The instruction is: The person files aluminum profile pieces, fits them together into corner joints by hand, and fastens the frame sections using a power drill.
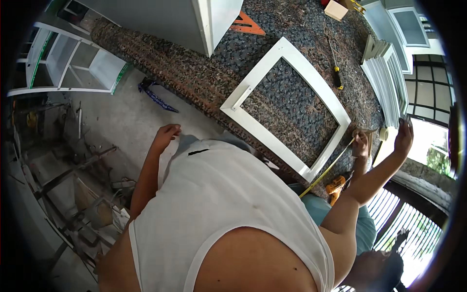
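Observation:
My left hand (168,136) hangs beside my white shirt at the left, over the floor, its fingers loosely bent and nothing seen in them. Raised at the far right is my right hand (404,138), fingers pointing up and slightly apart, nearest a stack of white frames (386,80). It looks bare; whether it touches the stack I cannot tell. A white rectangular frame (311,82) lies flat on the speckled stone tabletop (194,80), with a small white strip (241,98) on one side. Past its right corner, a co-worker's hand (361,142) grips a yellow measuring tape (327,171).
A yellow-black screwdriver (337,78) and an orange set square (247,24) lie on the tabletop. An orange power drill (335,187) is beside the co-worker. A grey-white panel box (160,19) stands at the back. White cabinet shelving (68,61) and metal clutter (73,194) are left.

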Tool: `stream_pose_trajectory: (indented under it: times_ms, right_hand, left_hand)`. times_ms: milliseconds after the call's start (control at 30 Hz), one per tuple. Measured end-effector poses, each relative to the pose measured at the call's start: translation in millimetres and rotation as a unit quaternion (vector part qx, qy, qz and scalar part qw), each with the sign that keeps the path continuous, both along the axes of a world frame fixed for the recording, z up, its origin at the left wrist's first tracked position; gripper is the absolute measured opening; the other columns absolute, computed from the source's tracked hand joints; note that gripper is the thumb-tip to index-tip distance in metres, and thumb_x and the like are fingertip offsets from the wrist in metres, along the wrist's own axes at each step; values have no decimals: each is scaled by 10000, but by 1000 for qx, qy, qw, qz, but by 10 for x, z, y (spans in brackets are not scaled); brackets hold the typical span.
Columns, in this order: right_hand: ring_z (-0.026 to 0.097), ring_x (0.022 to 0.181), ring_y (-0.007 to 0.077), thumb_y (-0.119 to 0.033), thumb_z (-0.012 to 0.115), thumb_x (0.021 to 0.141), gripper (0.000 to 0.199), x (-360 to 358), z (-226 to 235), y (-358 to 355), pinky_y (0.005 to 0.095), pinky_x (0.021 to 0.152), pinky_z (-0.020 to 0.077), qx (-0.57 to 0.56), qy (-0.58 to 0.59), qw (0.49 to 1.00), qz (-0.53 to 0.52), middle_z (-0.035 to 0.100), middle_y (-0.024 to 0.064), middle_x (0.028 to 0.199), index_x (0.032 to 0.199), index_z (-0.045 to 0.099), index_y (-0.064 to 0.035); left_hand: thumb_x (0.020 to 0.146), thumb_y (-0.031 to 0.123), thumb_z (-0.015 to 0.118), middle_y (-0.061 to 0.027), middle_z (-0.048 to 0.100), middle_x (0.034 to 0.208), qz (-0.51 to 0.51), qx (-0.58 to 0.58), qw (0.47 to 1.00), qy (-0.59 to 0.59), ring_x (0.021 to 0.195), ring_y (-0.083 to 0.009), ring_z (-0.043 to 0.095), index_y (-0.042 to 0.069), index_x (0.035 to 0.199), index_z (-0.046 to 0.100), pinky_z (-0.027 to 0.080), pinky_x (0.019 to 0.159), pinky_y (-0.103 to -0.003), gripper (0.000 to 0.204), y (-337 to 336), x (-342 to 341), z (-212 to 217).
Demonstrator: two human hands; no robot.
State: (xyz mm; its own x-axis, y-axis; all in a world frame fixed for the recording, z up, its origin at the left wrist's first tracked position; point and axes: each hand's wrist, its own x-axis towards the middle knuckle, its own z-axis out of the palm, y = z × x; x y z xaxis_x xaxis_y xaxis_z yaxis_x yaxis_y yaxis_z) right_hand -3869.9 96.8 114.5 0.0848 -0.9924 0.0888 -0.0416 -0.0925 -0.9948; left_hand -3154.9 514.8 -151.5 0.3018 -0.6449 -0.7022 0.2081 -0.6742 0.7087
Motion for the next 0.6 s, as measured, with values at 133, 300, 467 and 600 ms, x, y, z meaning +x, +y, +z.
stream_pose_trajectory:
  times_ms: [133,300,467,600]
  right_hand:
    - [648,810,223,95,540,766,348,2530,350,653,208,684,542,35,-15,962,272,628,203,1007,1114,565,95]
    - [648,626,172,-21,685,710,259,5193,-345,2161,248,588,527,170,132,773,596,683,119,760,961,678,44]
    - [563,617,201,-42,629,703,267,6501,-1377,3748,324,615,475,-5,226,658,718,693,32,776,959,699,-74]
    - [573,684,254,-26,577,682,265,6737,-1182,4339,365,656,478,-35,278,682,676,694,53,815,910,704,-71]
  left_hand:
    - [924,328,528,-105,643,984,52,-128,964,228,844,-197,596,11,1116,606,468,779,-317,379,89,29,157]
    - [945,411,462,-172,625,1074,81,-155,858,482,929,-243,609,-23,1167,558,477,838,-347,496,396,40,545]
    - [954,386,398,-231,592,1137,87,-82,839,531,990,-298,607,-43,1180,528,491,861,-381,502,1022,357,645]
    - [938,273,406,-175,616,1036,100,-87,887,442,907,-266,617,16,1149,551,511,769,-347,362,1682,792,368]
